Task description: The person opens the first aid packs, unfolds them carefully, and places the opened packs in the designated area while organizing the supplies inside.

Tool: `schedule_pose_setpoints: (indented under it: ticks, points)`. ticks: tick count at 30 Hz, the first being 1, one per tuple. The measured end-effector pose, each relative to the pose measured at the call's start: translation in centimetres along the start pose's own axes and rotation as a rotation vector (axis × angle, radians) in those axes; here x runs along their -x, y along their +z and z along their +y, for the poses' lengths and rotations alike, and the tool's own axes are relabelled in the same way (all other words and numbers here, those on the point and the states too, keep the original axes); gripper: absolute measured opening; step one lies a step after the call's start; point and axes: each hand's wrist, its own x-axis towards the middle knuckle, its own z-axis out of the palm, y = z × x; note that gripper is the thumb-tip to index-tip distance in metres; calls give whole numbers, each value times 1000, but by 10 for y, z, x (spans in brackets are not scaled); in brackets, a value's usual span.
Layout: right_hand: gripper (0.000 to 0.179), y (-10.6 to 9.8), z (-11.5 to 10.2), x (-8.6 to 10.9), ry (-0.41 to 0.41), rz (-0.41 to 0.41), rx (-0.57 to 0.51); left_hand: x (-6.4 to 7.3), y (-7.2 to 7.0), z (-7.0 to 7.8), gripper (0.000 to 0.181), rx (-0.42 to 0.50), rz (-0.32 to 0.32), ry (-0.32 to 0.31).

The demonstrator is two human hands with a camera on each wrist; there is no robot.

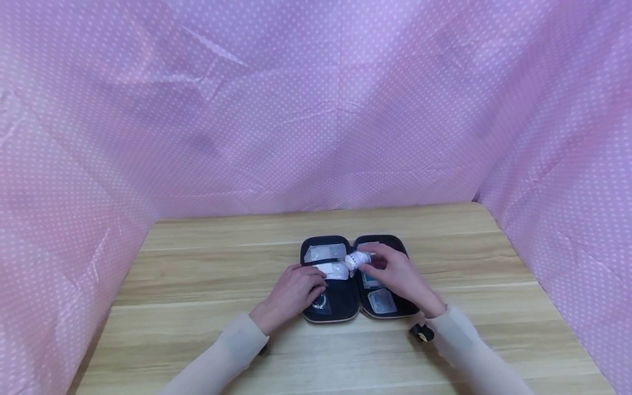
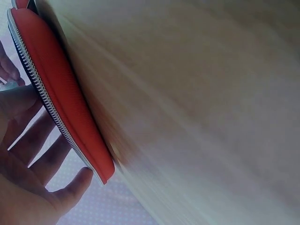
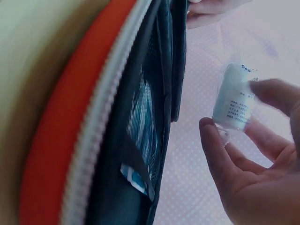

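Note:
A dark-lined zip case (image 1: 342,303) lies unfolded on the table, its outer shell (image 2: 61,79) red. Over its right half, my right hand (image 1: 397,271) pinches a bandage roll (image 3: 234,96) in clear wrapping with blue print. The roll is held tilted above the case's middle hinge. My left hand (image 1: 295,288) is at the left half's outer edge, fingers reaching over the zipped rim and nothing seen in its grasp. Beneath the fingers, a white packet (image 1: 332,270) sits under the left half's strap. Whether the left fingertips touch it cannot be told.
Clear-wrapped items (image 1: 325,252) fill the left half's far end. In the right half lie flat packets (image 1: 382,301). A small black item (image 1: 422,332) is beside the right sleeve. A pink dotted curtain (image 1: 316,137) surrounds the wooden table (image 1: 207,263).

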Motion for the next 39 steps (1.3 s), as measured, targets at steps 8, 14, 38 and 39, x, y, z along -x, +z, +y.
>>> schedule_pose_setpoints:
  ticks: [8,14,38,39]
  points:
    - [26,12,-4,-6,-43,40,-10,-1,-1,0,10,2,-29,-9]
    - [24,20,-8,-10,-72,60,13,-3,-2,-1,13,15,-68,-45]
    - [23,42,-13,-19,-152,49,207,-1,-2,-5,9,70,-31,-24]
    - [23,43,-13,-19,-150,42,212,-1,-3,-4,9,71,-28,-26]
